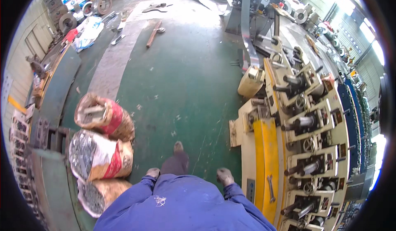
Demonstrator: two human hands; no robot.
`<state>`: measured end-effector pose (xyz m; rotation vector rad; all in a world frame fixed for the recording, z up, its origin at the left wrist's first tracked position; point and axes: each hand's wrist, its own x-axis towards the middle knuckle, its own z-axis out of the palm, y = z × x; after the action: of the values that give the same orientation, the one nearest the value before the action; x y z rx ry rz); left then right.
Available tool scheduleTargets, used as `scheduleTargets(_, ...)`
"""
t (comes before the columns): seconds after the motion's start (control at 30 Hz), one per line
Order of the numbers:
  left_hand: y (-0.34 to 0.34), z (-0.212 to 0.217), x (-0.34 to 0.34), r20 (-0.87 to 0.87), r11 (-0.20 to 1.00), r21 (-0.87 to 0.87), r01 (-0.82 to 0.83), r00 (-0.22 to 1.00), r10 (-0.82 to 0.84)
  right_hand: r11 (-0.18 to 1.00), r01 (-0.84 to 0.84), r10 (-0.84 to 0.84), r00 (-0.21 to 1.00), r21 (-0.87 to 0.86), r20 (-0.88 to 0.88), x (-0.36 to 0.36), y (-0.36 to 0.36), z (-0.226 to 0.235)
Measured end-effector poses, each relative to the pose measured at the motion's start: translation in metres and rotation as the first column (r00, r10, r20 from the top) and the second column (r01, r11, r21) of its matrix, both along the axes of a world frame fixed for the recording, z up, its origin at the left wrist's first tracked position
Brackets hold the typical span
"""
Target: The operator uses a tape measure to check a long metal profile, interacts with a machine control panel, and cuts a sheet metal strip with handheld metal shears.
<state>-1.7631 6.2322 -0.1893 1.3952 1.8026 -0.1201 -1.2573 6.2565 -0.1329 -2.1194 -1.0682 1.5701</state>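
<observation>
Both hands hang low beside my blue jacket (185, 194), in pale grey gloves. My left hand (153, 172) shows just past its sleeve, its fingers mostly hidden; nothing can be seen in it. Closest to it are torn paper sacks, one red and white (117, 154) and filled with small grey metal pieces. My right hand (225, 176) is small and blurred, so its fingers cannot be made out, and no object shows there. It is apart from the yellow panel (265, 161) of the machine, where a wrench (271, 188) lies.
A long roll-forming machine (307, 124) with shafts and handwheels lines the right side. A beige container (251, 82) stands at its far end. Ahead, a red-brown bar (154, 34) lies on the green floor (181, 91). Coils (102, 4) sit far left; a workbench (49, 181) stands near left.
</observation>
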Motion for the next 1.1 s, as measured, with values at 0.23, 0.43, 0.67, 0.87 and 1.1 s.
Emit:
scheduleTargets(0.23, 0.298, 0.03, -0.013, -0.028, 0.991, -0.104, 0.08, 0.996, -0.084, 0.852, -0.515, 0.512, 0.781, -0.094, 0.357, 0.056, 0.109, 0.005)
scheduleTargets(0.43, 0.565, 0.083, 0.014, 0.092, 0.993, 0.076, -0.092, 0.992, 0.084, 0.991, -0.113, 0.093, 0.966, 0.068, 0.241, 0.041, 0.312, -0.019)
scheduleTargets(0.67, 0.768, 0.071, 0.107, 0.117, 0.998, 0.068, -0.006, 0.993, -0.002, 0.954, 0.016, -0.13, 0.921, 0.299, 0.366, 0.142, 0.554, -0.197)
scheduleTargets(0.87, 0.87, 0.083, 0.101, 0.038, 0.997, -0.017, -0.077, 0.996, 0.078, 0.999, 0.025, -0.035, 0.971, 0.042, 0.235, 0.124, 0.842, -0.022)
scheduleTargets(1.1, 1.118, 0.064, 0.145, -0.037, 0.951, -0.184, 0.25, 0.965, -0.26, 0.814, 0.58, -0.549, 0.763, -0.012, -0.341, 0.136, 1.06, 0.026)
